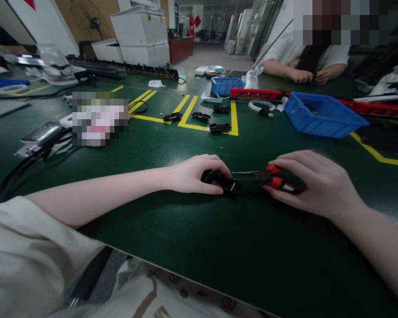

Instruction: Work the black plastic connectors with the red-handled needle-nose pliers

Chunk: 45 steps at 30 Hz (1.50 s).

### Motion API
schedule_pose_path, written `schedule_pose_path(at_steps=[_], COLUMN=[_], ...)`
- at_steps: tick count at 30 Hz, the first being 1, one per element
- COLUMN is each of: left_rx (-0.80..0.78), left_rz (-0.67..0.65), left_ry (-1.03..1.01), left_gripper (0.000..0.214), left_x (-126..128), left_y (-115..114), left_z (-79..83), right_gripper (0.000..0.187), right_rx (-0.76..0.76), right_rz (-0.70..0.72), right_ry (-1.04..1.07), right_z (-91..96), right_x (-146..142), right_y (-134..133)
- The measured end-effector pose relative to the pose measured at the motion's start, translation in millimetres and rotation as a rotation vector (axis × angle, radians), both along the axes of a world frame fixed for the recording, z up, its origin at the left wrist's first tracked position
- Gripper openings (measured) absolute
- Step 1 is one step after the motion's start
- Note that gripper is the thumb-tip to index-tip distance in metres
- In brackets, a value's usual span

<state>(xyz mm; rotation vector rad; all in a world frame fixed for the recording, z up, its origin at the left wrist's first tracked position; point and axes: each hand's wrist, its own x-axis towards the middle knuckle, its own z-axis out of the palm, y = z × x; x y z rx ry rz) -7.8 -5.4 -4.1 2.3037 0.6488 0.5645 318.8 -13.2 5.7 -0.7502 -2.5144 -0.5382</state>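
My left hand is closed around a small black plastic part, holding it at the green tabletop. In my right hand are needle-nose pliers with red and black handles. Their thin jaws point left and reach the right end of the black part; whether they grip anything there is too small to tell. Beyond my hands, several similar black parts lie in and beside a yellow-taped rectangle.
A blue bin stands at the back right, with a smaller blue bin behind. Red strips run between them. Cables and a device lie left. Across the table sits a person, hands together.
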Motion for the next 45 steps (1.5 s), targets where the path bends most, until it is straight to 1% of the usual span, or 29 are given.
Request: schedule_pose_path(at_steps=[6,10,13,16,20,22,25,28,31,33,35,39,42,45], left_rx=[0.008,0.002,0.003,0.001,-0.003,-0.001,-0.004,-0.005,-0.002,0.005,0.012,0.007,0.004,-0.007], left_rz=[-0.021,-0.046,-0.054,-0.054,-0.045,-0.036,-0.028,-0.042,-0.044,-0.038,-0.039,-0.043,-0.033,-0.051], left_ry=[0.006,0.018,0.034,0.031,0.033,0.034,0.044,0.058,0.059,0.051,0.053,0.042,0.020,0.051], left_gripper=[0.032,0.030,0.029,0.029,0.029,0.030,0.033,0.040,0.046,0.045,0.041,0.042,0.042,0.040], left_x=[-1.8,-2.5,-2.4,-1.9,-1.7,-1.8,-2.2,-2.6,-2.9,-3.1,-3.3,-3.6,-4.1,-5.6], left_y=[1.6,2.8,2.7,2.2,1.9,1.8,1.2,-0.3,-2.4,-3.4,-3.8,-3.9,-3.6,-2.9], left_z=[1.6,3.2,4.7,5.0,3.2,2.5,3.2,5.7,7.9,8.2,7.6,5.0,4.6,7.1], right_gripper=[0.035,0.036,0.030,0.024,0.026,0.026,0.025,0.024,0.026,0.028,0.029,0.032,0.036,0.040], right_rx=[0.216,0.274,0.294,0.242,0.120,0.099,0.040,-0.001,0.032,0.028,-0.024,-0.171,-0.207,-0.216], right_rz=[0.113,0.130,0.139,0.165,0.175,0.142,0.058,-0.013,-0.065,-0.095,-0.111,-0.114,-0.114,-0.110], right_ry=[-0.153,-0.202,-0.208,-0.152,-0.040,-0.021,0.010,0.002,-0.023,-0.034,-0.038,-0.008,-0.026,-0.048], right_z=[12.6,17.0,19.4,20.4,19.1,18.3,17.8,16.2,11.4,6.2,0.4,-9.1,-11.7,-9.7], right_x=[7.4,4.5,-0.1,-4.9,-7.6,-6.5,-3.1,0.6,4.5,7.7,11.0,17.1,20.1,19.9], right_y=[2.3,-0.8,-5.2,-8.9,-10.7,-11.4,-13.2,-13.3,-8.3,-2.8,2.8,10.9,14.5,15.3])
